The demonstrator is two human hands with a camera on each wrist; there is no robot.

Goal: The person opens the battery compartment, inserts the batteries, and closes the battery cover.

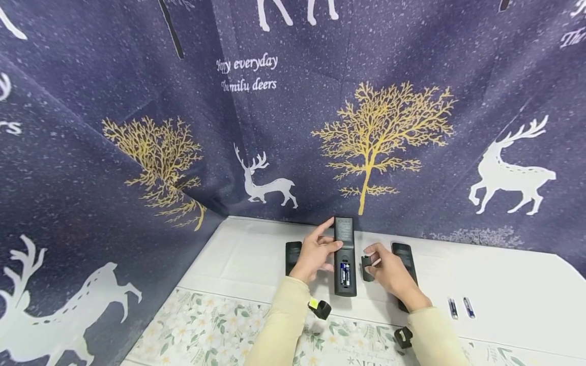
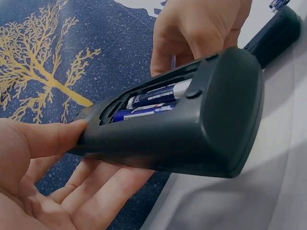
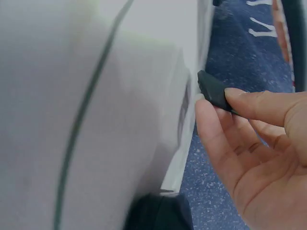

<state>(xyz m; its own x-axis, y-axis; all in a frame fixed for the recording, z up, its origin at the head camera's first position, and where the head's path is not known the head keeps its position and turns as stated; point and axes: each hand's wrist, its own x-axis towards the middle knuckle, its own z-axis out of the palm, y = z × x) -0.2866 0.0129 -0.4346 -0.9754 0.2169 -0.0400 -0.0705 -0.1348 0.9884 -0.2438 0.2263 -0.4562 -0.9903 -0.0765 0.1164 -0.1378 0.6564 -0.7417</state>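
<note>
My left hand (image 1: 313,253) holds a black remote control (image 1: 345,234) along its sides, its back turned up. Two blue-and-silver batteries (image 2: 152,99) lie side by side in the uncovered compartment, also visible in the head view. To the right of that remote, my right hand (image 1: 392,270) pinches a small black battery cover (image 1: 366,270) between thumb and fingers. The right wrist view shows the cover tilted at the fingertips, apart from the remote.
A second black remote (image 1: 293,251) lies left of my left hand, and a third remote (image 1: 403,252) lies partly under my right hand. Two loose batteries (image 1: 469,308) rest on the white table (image 1: 503,284) at right. A patterned blue curtain (image 1: 293,127) hangs behind.
</note>
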